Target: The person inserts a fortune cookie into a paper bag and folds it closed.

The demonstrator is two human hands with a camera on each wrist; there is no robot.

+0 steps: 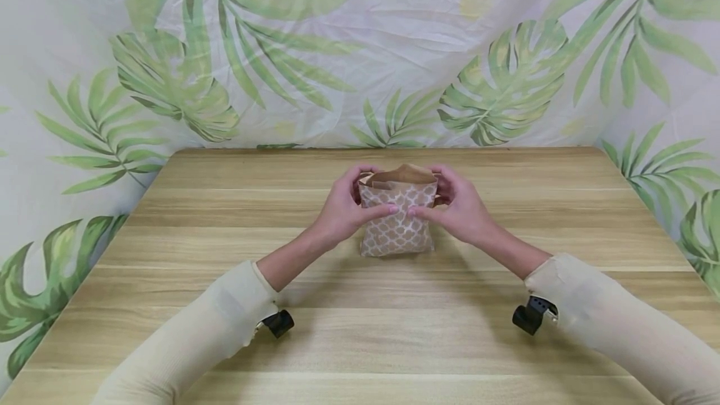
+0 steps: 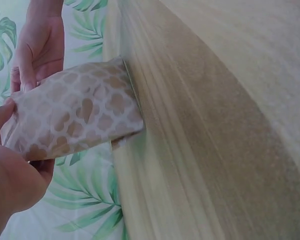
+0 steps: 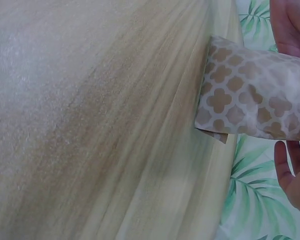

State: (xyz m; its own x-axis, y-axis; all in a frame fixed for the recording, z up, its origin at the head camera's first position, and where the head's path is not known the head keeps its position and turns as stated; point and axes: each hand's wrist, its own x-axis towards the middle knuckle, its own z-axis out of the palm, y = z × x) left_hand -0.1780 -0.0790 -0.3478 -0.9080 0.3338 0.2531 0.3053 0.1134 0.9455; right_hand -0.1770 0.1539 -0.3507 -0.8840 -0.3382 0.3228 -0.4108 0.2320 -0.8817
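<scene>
A small brown paper bag (image 1: pixel 398 230) with a white lattice print stands upright on the table, its top gaping. My left hand (image 1: pixel 344 205) grips its left side, thumb across the front and fingers behind the rim. On the right side my right hand (image 1: pixel 462 208) holds it the same way, and the two thumbs nearly meet at the front. In the left wrist view the bag (image 2: pixel 80 110) shows its printed face, with its base on the table. From the right wrist the bag (image 3: pixel 255 95) shows a folded flap at its bottom edge. What lies inside is hidden.
The wooden table (image 1: pixel 360 342) spreads around the bag on all sides. Behind it hangs a leaf-patterned cloth (image 1: pixel 337 49), which also runs down both sides. A black wrist camera (image 1: pixel 278 322) sits under the left sleeve, another black camera (image 1: pixel 529 317) under the right.
</scene>
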